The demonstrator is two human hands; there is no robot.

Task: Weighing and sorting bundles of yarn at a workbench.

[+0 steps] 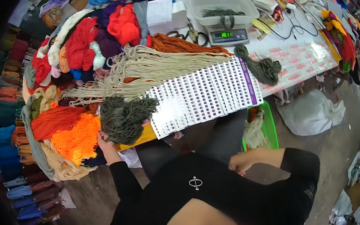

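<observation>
A loose hank of dark grey-green yarn (pixel 123 118), its thin strands crimped and tangled, lies at the near left edge of a white table (pixel 284 43), beside bright orange yarn (pixel 77 138). The person's left hand (pixel 105 139) touches its lower left side; the fingers are partly hidden, so I cannot tell whether they pinch it. The right hand (pixel 243 162) rests near the lap, fingers curled inward; how tightly, I cannot tell. Right of the hank, a white card (pixel 204 94) shows rows of dark dots and ends in a purple strip (pixel 249 81) with small print. Beyond it lies a 2nd grey-green hank (pixel 265 68), on a sheet (pixel 311 63) with repeated red print. Farther back, a scale (pixel 228 40) with lit green digits bears a clear tub (pixel 201 20) of similar yarn.
</observation>
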